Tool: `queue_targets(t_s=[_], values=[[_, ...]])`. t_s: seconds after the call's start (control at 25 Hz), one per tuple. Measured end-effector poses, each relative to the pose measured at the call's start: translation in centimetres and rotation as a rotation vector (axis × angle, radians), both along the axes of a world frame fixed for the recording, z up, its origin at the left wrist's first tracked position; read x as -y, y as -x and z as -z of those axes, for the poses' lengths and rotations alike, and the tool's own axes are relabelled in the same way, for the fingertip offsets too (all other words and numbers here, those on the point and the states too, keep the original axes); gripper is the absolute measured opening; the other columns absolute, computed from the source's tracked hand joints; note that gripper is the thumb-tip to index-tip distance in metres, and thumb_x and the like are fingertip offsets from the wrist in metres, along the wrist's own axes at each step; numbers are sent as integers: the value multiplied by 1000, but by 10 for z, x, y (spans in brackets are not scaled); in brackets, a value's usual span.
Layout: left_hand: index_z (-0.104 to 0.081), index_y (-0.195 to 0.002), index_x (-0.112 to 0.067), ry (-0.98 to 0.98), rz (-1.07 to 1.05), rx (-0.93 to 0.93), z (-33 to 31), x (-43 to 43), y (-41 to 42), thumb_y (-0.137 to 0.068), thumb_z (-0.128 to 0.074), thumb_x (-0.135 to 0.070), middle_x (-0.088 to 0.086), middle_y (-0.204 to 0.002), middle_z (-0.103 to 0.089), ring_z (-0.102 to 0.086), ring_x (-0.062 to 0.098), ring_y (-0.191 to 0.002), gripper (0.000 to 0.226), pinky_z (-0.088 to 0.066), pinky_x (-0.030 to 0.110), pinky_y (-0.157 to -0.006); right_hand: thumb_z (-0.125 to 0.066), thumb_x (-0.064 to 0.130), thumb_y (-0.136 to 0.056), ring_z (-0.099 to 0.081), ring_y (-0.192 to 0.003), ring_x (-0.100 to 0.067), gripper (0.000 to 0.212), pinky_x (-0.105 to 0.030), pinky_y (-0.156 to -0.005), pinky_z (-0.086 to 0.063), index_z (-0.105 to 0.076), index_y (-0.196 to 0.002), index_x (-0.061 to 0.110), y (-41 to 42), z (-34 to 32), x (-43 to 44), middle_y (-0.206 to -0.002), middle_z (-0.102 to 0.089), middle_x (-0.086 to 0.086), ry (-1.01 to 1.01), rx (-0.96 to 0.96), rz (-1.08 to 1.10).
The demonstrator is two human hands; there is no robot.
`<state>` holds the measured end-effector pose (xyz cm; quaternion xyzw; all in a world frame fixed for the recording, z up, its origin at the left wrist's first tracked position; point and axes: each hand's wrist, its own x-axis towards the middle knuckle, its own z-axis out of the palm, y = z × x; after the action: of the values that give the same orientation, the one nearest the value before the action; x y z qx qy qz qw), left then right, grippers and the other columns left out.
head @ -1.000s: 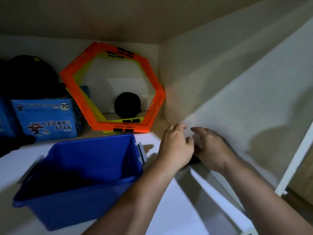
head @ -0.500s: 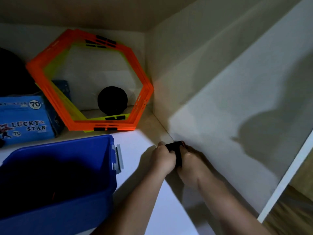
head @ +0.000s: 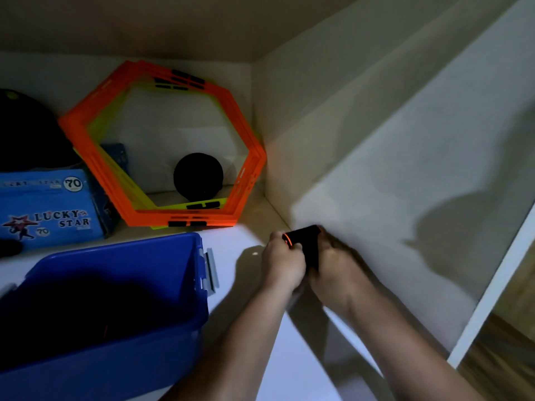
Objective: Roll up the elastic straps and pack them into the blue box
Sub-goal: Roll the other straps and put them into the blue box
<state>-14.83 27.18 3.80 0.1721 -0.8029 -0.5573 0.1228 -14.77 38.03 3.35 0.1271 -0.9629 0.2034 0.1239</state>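
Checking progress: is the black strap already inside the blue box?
No, the left hand and right hand hold the strap outside the blue box.

The cupboard is dim, lit from behind the viewer: shelf floor [head: 240, 241] and side wall [head: 390, 175] catch pale light, a hard shadow [head: 451, 227] crosses that wall, and inside the blue box [head: 115, 377] all is black. Left hand [head: 282, 264] and right hand [head: 335, 269] look soft; straight edges bow.

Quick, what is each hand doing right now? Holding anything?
Left hand: closed, holding the black elastic strap.
Right hand: closed, gripping the same strap from the other side.
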Motion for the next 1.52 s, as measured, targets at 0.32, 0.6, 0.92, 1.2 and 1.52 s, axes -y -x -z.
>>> queue_targets(t_s=[0.32,0.6,0.92,1.2,1.52], values=[[-64,-122,-28,-43,-15,-404,-80,39,-37,-82,-48,-20,9,-118,-72,-65,31,-112,44,-52,46,-101,-59,33,-85,-68,-107,-30,39,-35,-87,-52,-60,-123,23,-12,-91,19,-110,-75,-6,369,-137,-127],[-58,-140,-22,80,-10,-391,-104,143,-105,-90,-54,-25,7,-134,-67,-62,23,-123,50,-48,46,-110,-60,-2,-94,-71,-90,-21,22,-36,-81,-57,-70,-111,8,-37,-97,95,-105,-75,-13,965,214,-550],[-60,-139,-25,345,-186,-356,-86,242,-186,-101,-55,-35,-4,-124,-68,-60,13,-118,40,-45,27,-100,-65,0,-92,-76,-82,-19,23,-26,-62,-56,-73,-109,13,-78,-77,179,-101,-78,-11,1074,348,-587],[-44,-145,-29,593,-401,120,-44,297,-211,-89,-64,-40,10,-140,-52,-54,35,-123,61,-44,40,-101,-66,1,-92,-76,-88,-12,23,-36,-87,-56,-74,-106,18,-95,-67,198,-91,-80,1,1018,337,-607],[-42,-145,-19,495,-465,-99,-27,281,-236,-86,-69,-25,12,-111,-70,-64,36,-102,65,-46,36,-80,-63,0,-94,-77,-90,-15,24,-24,-76,-57,-75,-103,18,-107,-58,184,-94,-81,-1,961,339,-574]])
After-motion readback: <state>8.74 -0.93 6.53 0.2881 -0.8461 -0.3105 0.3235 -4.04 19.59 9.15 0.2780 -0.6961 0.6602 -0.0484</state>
